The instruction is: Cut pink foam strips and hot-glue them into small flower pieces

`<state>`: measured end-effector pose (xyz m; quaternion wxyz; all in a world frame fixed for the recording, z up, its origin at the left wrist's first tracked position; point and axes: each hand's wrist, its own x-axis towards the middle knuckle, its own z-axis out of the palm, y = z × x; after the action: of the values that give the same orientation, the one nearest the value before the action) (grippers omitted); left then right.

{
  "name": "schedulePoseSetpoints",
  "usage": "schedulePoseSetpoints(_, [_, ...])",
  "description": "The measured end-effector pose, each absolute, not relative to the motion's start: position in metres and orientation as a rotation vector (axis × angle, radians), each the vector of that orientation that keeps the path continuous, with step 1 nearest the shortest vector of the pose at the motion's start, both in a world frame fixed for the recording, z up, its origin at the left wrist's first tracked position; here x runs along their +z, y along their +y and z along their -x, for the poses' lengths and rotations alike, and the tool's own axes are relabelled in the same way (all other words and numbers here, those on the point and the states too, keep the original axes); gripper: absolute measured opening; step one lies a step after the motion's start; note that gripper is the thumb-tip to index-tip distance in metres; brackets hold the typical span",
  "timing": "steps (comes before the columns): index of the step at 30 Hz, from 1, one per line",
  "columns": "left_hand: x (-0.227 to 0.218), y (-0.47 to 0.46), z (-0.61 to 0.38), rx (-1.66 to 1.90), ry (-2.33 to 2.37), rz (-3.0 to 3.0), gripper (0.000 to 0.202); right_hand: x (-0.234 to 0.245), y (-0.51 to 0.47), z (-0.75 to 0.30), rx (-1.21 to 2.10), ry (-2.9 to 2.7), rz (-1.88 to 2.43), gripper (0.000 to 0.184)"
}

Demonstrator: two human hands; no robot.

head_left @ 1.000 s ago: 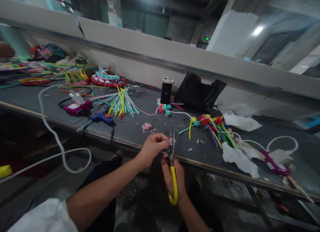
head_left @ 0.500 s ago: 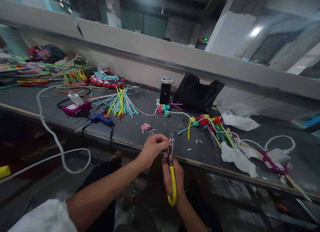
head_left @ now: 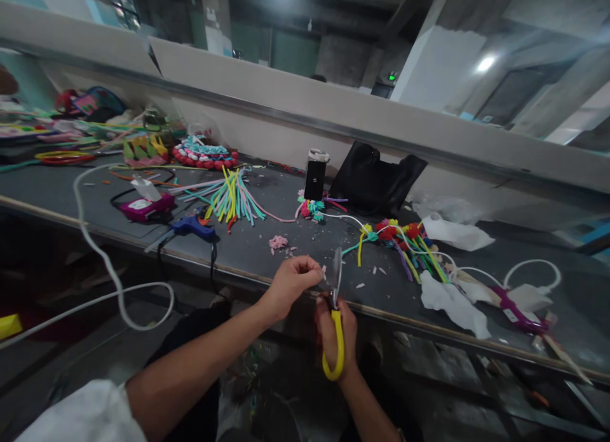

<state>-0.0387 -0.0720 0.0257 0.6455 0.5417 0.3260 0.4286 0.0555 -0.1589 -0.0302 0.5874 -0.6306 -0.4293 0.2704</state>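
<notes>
Scissors (head_left: 337,317) shifted right, white label (head_left: 140,204) too small to read

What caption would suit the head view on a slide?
Right hand holds yellow-handled scissors beside a left hand pinching a small pink piece, pink scraps on the table beyond.

The shape of the tiny pink piece (head_left: 325,270) at the fingertips of the left hand (head_left: 294,283) cannot be made out. The yellow-handled metal scissors (head_left: 340,343) are partly covered by the right hand (head_left: 351,340). The multicoloured heap of strips (head_left: 52,138), far left, is blurred and cut off by the left edge, as is the bright yellow block (head_left: 9,326), near left. The mark on the upright black phone (head_left: 313,189) cannot be read.
</notes>
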Motion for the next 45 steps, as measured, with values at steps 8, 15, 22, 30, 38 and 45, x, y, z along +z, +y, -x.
schedulePoseSetpoints(8, [0.026,-0.075,0.038,0.965,0.763,-1.317,0.016,-0.018,-0.161,-0.07,0.757,-0.768,1.197,0.025])
schedulePoseSetpoints(15, [0.023,-0.074,0.037,0.942,0.773,-1.38,0.014,-0.015,-0.163,-0.069,0.723,-0.827,1.212,0.022])
schedulePoseSetpoints(22, [0.018,-0.079,0.038,1.074,0.789,-2.307,0.007,-0.012,-0.161,-0.065,0.71,-0.878,1.255,0.027])
schedulePoseSetpoints(30, [0.017,-0.081,0.039,1.052,0.707,-2.963,0.011,-0.015,-0.158,-0.07,0.737,-0.903,1.275,0.027])
schedulePoseSetpoints(38, [0.02,-0.085,0.041,0.988,0.649,-3.026,0.008,-0.019,-0.156,-0.071,0.788,-0.866,1.237,0.03])
schedulePoseSetpoints(45, [0.026,-0.076,0.044,0.911,0.772,-2.19,0.008,-0.014,-0.158,-0.071,0.765,-0.846,1.201,0.027])
